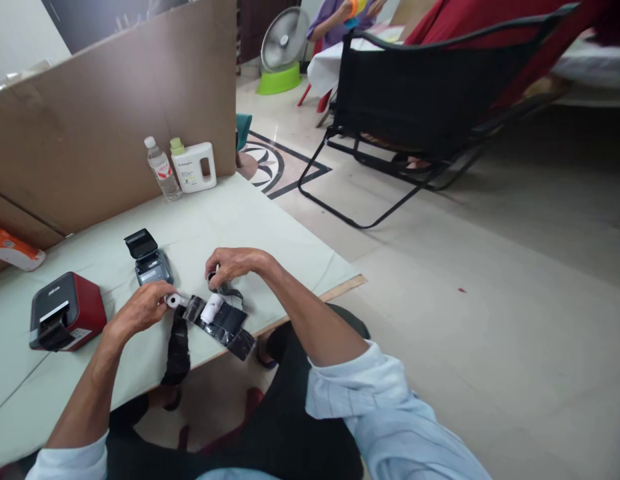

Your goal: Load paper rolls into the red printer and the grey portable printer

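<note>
Black ribbon film (217,325) lies at the table (250,220) edge; left hand (140,309) pinches its white spool (176,301), right hand (233,263), at two o'clock, grips a loose strip (229,291).

No wording can be read anywhere: the white jug (194,167) carries a label with small dark print too fine to make out, the clear bottle (163,170) wears a red-marked wrapper, and the red printer (66,311) shows a pale mark on its dark top, all illegible
</note>
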Demonstrator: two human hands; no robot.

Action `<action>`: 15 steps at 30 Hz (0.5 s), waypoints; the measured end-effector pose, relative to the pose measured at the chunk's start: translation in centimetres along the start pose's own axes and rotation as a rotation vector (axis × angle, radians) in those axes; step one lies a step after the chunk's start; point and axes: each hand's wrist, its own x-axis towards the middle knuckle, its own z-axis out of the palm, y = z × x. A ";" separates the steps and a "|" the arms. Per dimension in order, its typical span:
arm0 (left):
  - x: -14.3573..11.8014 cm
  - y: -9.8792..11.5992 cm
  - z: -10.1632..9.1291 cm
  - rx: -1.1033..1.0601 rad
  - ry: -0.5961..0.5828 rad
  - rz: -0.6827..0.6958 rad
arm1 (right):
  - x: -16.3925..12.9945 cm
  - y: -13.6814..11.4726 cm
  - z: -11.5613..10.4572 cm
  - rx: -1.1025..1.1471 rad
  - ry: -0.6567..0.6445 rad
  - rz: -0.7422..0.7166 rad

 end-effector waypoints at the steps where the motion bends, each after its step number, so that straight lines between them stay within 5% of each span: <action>1: -0.1 -0.2 -0.1 0.014 0.014 -0.021 | -0.2 0.0 -0.1 0.004 0.005 0.006; 15: -2.0 1.5 0.5 -0.136 0.100 -0.057 | 0.4 0.4 0.1 -0.059 0.019 -0.069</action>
